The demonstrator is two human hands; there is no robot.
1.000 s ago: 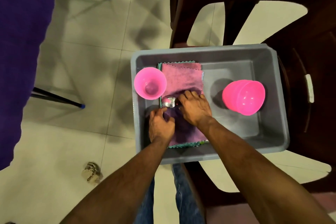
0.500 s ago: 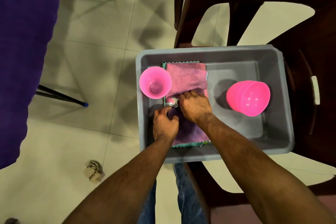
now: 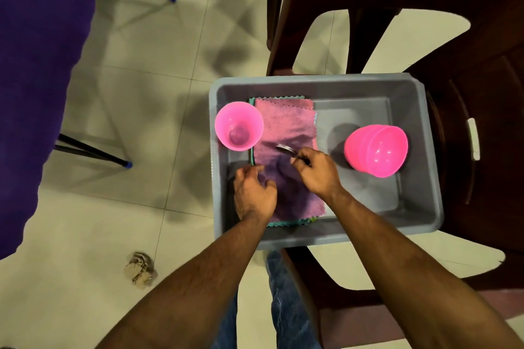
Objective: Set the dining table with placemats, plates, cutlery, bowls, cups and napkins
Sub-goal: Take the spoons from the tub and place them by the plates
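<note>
A grey plastic tub (image 3: 419, 150) sits on a dark brown chair. Inside it lie folded pink cloths (image 3: 286, 127) on the left, a pink cup (image 3: 238, 125) upright at the far left, and stacked pink bowls (image 3: 377, 150) tipped on their side at the right. My right hand (image 3: 316, 170) pinches metal cutlery (image 3: 285, 149), its spoon ends sticking out to the left just above the cloths. My left hand (image 3: 253, 193) hovers over the near left of the cloths, fingers loosely curled and holding nothing.
The dark brown plastic chair (image 3: 467, 93) carries the tub. A table with a purple cloth (image 3: 37, 65) and black legs stands at the left. Beige floor tiles lie between them, with a small crumpled scrap (image 3: 140, 269) on the floor near my left arm.
My right hand has lifted the cutlery off the cloths and moved a little right. My left hand has let go of it and drawn back toward me.
</note>
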